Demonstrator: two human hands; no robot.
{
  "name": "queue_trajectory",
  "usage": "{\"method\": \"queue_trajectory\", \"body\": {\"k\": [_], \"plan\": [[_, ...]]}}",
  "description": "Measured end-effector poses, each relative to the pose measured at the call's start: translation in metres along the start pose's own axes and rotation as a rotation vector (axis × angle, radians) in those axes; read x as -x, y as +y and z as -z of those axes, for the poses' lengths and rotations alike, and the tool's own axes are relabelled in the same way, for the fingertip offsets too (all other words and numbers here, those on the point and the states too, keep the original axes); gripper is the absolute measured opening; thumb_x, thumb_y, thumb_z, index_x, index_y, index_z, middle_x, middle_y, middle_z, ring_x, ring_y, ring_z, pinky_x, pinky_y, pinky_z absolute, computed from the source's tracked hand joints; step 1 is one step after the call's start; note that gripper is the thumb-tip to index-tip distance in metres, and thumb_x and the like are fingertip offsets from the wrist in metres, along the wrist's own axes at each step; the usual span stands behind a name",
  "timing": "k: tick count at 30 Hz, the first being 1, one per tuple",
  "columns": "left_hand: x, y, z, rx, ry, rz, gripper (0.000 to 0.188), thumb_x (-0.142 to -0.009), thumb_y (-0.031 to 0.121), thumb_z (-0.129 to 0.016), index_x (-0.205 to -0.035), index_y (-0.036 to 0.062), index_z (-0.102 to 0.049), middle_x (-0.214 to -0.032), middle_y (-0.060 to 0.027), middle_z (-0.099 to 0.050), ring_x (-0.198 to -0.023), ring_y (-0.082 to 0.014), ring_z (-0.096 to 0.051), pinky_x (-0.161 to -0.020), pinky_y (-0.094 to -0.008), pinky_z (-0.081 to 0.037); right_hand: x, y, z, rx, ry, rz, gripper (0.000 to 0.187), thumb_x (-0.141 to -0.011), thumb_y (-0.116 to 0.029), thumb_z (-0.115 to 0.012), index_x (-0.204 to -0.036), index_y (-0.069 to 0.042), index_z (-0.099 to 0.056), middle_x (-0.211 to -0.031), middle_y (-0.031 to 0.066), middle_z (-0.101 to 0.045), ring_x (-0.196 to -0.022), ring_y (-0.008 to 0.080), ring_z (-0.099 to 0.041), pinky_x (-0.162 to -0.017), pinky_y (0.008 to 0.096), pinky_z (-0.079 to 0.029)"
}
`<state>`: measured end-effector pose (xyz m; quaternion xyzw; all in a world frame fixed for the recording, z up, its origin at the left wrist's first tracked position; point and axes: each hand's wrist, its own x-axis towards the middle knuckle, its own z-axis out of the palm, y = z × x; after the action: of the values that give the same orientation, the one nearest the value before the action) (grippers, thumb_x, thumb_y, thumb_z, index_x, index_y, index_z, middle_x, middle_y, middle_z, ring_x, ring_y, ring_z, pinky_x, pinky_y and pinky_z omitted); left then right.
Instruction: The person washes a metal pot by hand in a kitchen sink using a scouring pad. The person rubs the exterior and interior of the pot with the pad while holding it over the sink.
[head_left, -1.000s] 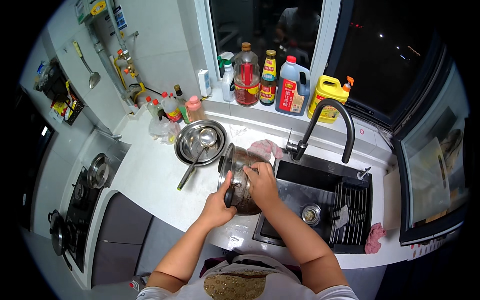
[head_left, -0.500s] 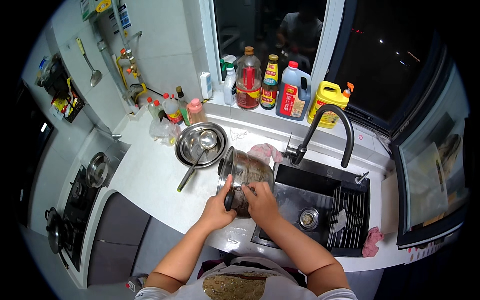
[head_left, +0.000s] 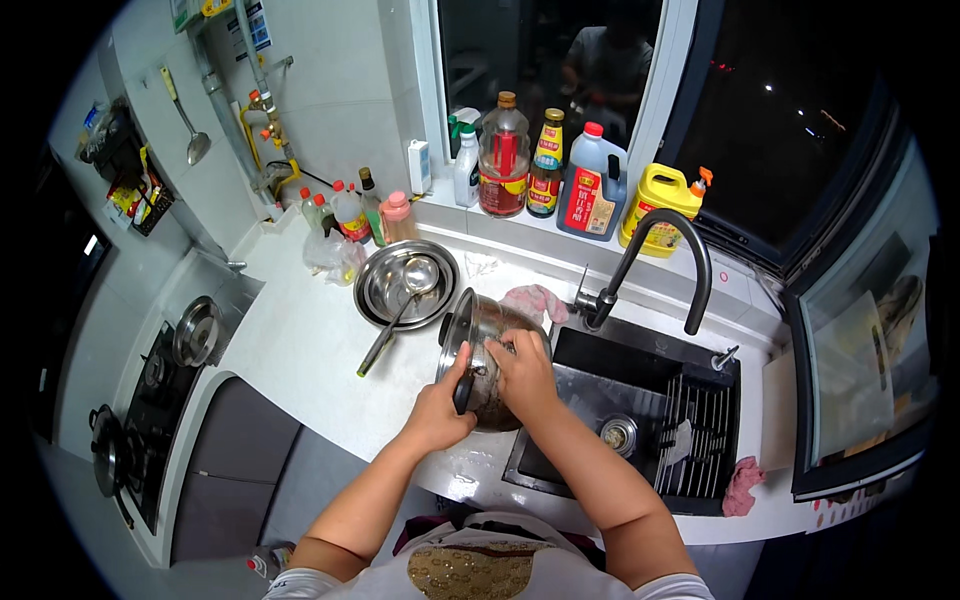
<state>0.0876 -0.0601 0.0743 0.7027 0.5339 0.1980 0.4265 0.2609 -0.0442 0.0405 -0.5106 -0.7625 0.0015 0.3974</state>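
A stainless steel pot [head_left: 492, 314] lies tipped on its side at the left edge of the sink, brownish marks on its wall. My left hand [head_left: 438, 412] grips it by the black side handle [head_left: 463, 393], thumb up along the rim. Against the pot's outer wall, my right hand [head_left: 525, 375] presses with bent, closed fingers; whatever they may hold is hidden. Left of the pot, nested steel bowls [head_left: 364, 300] stand on the counter with a ladle [head_left: 392, 328] resting across them, its dark handle toward me.
The black sink [head_left: 590, 400] has a wire rack [head_left: 690, 440] and an arched faucet [head_left: 690, 235]. Pink cloths lie behind the pot [head_left: 538, 300] and at the sink's right corner [head_left: 743, 487]. Several bottles, including a blue jug [head_left: 590, 190], line the sill. A stove [head_left: 150, 430] stands far left.
My right hand has moved slightly up along the pot's wall. My left hand keeps its grip on the handle, and the pot stays nearly in place. The view has shifted a little.
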Motion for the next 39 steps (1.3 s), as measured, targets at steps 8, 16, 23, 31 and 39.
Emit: {"method": "queue_trajectory", "body": {"k": [8,16,23,31,39], "plan": [[0.001,-0.005,0.000,0.018,0.003,-0.026,0.102,-0.065,0.005,-0.065,-0.152,0.0231,-0.014,-0.092,-0.0263,-0.065,-0.088,-0.0435,-0.063,-0.081,-0.0400,-0.050,-0.002,-0.001,-0.001,0.002,0.000,-0.003,0.042,-0.066,0.006,-0.061,-0.106,-0.004,-0.068,-0.102,0.0123,-0.055,-0.095,0.0314,-0.053,-0.080,0.0387,-0.048],[0.003,-0.012,-0.001,0.020,0.020,-0.044,0.102,-0.065,0.005,-0.064,-0.152,0.0224,-0.014,-0.096,-0.0268,-0.065,-0.090,-0.0443,-0.063,-0.082,-0.0414,-0.050,0.014,-0.011,0.002,-0.009,-0.052,0.031,0.036,-0.067,0.005,-0.062,-0.102,-0.004,-0.069,-0.100,0.0117,-0.055,-0.095,0.0319,-0.053,-0.077,0.0388,-0.049],[0.003,-0.012,-0.001,-0.005,0.016,-0.060,0.103,-0.065,0.007,-0.064,-0.152,0.0224,-0.012,-0.098,-0.0275,-0.064,-0.091,-0.0456,-0.062,-0.083,-0.0421,-0.050,0.000,-0.007,0.001,0.016,-0.028,0.008,0.038,-0.067,0.005,-0.061,-0.104,-0.004,-0.068,-0.101,0.0123,-0.055,-0.095,0.0323,-0.053,-0.077,0.0395,-0.049],[0.003,-0.003,0.001,-0.012,0.003,-0.058,0.104,-0.065,0.007,-0.064,-0.152,0.0219,-0.011,-0.097,-0.0277,-0.065,-0.091,-0.0459,-0.062,-0.083,-0.0427,-0.049,-0.010,-0.005,-0.004,0.092,0.017,-0.009,0.036,-0.070,0.001,-0.061,-0.105,-0.003,-0.067,-0.101,0.0120,-0.056,-0.095,0.0310,-0.054,-0.075,0.0393,-0.050],[0.001,-0.004,0.002,-0.003,-0.010,-0.023,0.103,-0.066,0.007,-0.065,-0.152,0.0225,-0.012,-0.093,-0.0271,-0.065,-0.087,-0.0447,-0.063,-0.079,-0.0421,-0.050,-0.006,-0.009,-0.004,0.032,0.032,-0.059,0.035,-0.070,0.004,-0.059,-0.103,-0.004,-0.068,-0.100,0.0139,-0.056,-0.095,0.0330,-0.054,-0.078,0.0398,-0.049]]}}
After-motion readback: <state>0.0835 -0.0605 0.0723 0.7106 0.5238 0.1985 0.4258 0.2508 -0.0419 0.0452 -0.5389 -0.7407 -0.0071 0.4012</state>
